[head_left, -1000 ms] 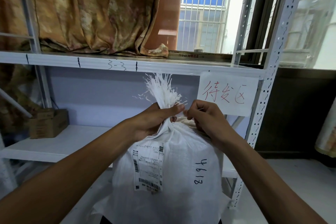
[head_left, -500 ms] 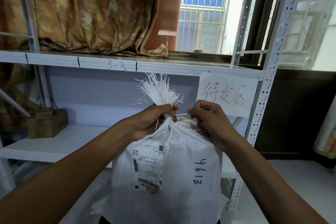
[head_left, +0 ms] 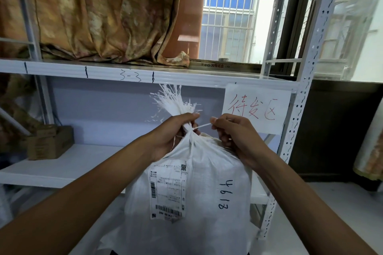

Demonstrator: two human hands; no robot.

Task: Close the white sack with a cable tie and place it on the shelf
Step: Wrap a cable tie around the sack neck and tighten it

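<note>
The white woven sack (head_left: pixel 207 188) stands upright in front of me, with a shipping label and the number 4613 written on it. Its frayed top is bunched into a neck. My left hand (head_left: pixel 172 136) grips that neck. A thin white cable tie (head_left: pixel 202 126) circles the neck, and its free tail runs right to my right hand (head_left: pixel 234 136), which pinches it between thumb and fingers. Behind the sack is the white metal shelf (head_left: pixel 83 165), its lower board at about the sack's middle height.
A small cardboard box (head_left: pixel 49 143) sits at the left of the lower board. The upper board (head_left: pixel 124 72) is marked 3-3 and holds a draped curtain. A paper sign with red writing (head_left: pixel 255 107) hangs on the right upright (head_left: pixel 304 97). A window lies behind.
My right hand has drawn away from my left to the right, pulling out the tie's tail. The sack's neck is cinched tighter and sits slightly higher.
</note>
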